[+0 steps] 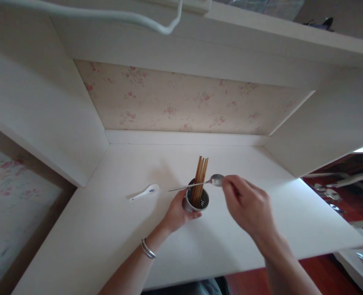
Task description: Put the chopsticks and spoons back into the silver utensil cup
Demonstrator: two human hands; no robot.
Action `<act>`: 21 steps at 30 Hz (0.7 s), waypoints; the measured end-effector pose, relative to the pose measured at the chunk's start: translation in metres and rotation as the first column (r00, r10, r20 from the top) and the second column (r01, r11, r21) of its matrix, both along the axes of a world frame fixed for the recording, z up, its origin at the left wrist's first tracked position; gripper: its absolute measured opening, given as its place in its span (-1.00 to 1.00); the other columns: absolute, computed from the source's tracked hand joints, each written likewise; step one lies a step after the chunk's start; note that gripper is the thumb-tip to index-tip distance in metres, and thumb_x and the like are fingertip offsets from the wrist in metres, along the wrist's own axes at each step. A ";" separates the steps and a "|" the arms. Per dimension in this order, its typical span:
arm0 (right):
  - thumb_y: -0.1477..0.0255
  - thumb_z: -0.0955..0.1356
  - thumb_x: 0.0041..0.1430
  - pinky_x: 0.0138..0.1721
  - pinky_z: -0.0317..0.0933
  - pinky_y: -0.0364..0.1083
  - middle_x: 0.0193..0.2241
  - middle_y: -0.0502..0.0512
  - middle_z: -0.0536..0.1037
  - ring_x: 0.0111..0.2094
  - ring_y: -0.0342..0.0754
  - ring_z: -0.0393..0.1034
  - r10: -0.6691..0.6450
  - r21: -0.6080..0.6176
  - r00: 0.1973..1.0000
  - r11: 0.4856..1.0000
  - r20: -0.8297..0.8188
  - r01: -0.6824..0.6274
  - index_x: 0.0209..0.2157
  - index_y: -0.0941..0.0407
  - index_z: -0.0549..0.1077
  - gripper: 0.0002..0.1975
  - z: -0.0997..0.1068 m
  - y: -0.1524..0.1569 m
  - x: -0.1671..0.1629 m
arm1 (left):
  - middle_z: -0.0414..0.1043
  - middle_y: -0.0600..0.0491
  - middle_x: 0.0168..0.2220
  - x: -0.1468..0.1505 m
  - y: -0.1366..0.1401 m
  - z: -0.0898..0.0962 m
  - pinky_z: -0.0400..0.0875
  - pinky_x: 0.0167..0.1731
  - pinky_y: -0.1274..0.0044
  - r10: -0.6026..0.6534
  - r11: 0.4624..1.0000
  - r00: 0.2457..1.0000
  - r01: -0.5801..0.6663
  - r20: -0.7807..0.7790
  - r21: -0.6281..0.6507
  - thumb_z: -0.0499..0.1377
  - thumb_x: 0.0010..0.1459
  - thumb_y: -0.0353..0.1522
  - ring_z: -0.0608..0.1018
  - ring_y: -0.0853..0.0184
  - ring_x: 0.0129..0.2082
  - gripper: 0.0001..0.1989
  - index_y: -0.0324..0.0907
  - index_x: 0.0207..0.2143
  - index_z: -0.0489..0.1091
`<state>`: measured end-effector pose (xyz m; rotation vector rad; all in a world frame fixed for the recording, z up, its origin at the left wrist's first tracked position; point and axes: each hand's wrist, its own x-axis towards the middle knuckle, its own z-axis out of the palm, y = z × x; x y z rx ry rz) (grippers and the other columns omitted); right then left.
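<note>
The left hand (175, 215) is wrapped around the side of a metal cup (188, 206), thumb toward the wearer, with a silver bracelet (147, 248) on its wrist. The right hand (250, 205), curled with its fingertips pinched together, grasps a metal spoon (215, 180) by the bowl end. From those fingertips the spoon's handle runs leftward, over the mouth of the cup and past the near side of the chopsticks, its tip ending above the left hand's fingers. The brown chopsticks (203, 170) stand in a bunch inside the cup, between the two hands, leaning slightly to the right at the top. Some holes show in the cup's inner wall; whether its base touches the surface beneath is hidden. Left of the left hand and a little beyond it, a white spoon (150, 189) with a blue mark in its bowl lies on the white worktop (116, 241), well apart from the cup. Farther out beyond both hands is a strip of floral wallpaper (169, 102), with a white shelf (270, 32) above it and a pale cable (107, 15) at the upper left. Red floor (245, 280) shows on the near side, below the right hand.
</note>
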<state>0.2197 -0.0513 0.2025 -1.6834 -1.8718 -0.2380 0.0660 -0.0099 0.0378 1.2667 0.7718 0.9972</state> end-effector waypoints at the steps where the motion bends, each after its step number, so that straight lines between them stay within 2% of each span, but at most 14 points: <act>1: 0.40 0.20 0.26 -0.52 0.04 -0.19 -0.57 -0.01 0.49 -0.61 -0.18 0.29 -0.056 0.054 0.997 0.997 0.047 0.053 -0.44 0.09 0.44 -0.75 0.006 -0.001 0.012 | 0.40 -0.11 0.02 0.001 -0.001 -0.002 0.27 0.08 0.26 0.026 1.000 1.000 -0.026 -0.010 0.006 0.47 -0.27 -0.36 0.45 0.10 0.00 -0.22 -0.14 0.05 0.29; 4: 0.39 0.22 0.24 -0.56 -0.05 -0.18 -0.58 0.00 0.49 -0.64 -0.18 0.25 -0.151 0.117 0.971 0.984 0.186 0.131 -0.47 0.10 0.43 -0.75 0.013 -0.002 0.037 | 0.41 -0.13 0.00 0.002 -0.002 -0.007 0.28 0.05 0.28 0.097 0.995 0.994 -0.097 -0.044 0.003 0.45 -0.25 -0.34 0.47 0.12 -0.03 -0.26 -0.21 0.03 0.29; 8: 0.39 0.21 0.23 -0.57 -0.16 -0.17 -0.60 -0.01 0.47 -0.64 -0.18 0.25 -0.148 0.068 0.948 0.989 0.282 0.134 -0.48 0.10 0.42 -0.74 0.010 -0.002 0.047 | 0.42 -0.10 -0.02 0.002 0.000 -0.015 0.25 0.08 0.28 0.176 0.984 0.984 -0.175 -0.035 0.028 0.46 -0.28 -0.35 0.46 0.13 -0.01 -0.24 -0.21 0.03 0.30; 14: 0.35 0.24 0.22 -0.54 -0.25 -0.15 -0.61 -0.04 0.45 -0.65 -0.22 0.16 -0.199 0.049 0.901 0.979 0.385 0.196 -0.53 0.11 0.36 -0.74 0.006 -0.001 0.042 | 0.44 -0.08 -0.04 0.000 0.004 -0.018 0.27 0.06 0.30 0.181 0.984 0.983 -0.180 0.024 -0.009 0.46 -0.29 -0.38 0.47 0.14 -0.03 -0.25 -0.18 0.02 0.33; 18: 0.36 0.24 0.23 -0.52 -0.25 -0.14 -0.60 -0.03 0.47 -0.62 -0.20 0.21 -0.187 0.064 0.890 0.982 0.415 0.177 -0.53 0.12 0.35 -0.73 0.002 0.006 0.035 | 0.43 -0.07 -0.03 0.000 0.003 -0.018 0.28 0.06 0.31 0.181 0.984 0.983 -0.181 -0.010 0.007 0.45 -0.26 -0.39 0.46 0.16 -0.02 -0.26 -0.17 0.03 0.30; 21: 0.38 0.23 0.24 -0.52 -0.28 -0.12 -0.58 -0.02 0.49 -0.61 -0.19 0.25 -0.144 0.008 0.897 0.988 0.417 0.154 -0.51 0.11 0.37 -0.74 -0.007 0.016 0.028 | 0.43 -0.08 -0.03 0.001 0.004 -0.017 0.29 0.04 0.32 0.173 0.985 0.985 -0.173 -0.017 0.024 0.45 -0.26 -0.38 0.47 0.15 -0.03 -0.26 -0.18 0.03 0.30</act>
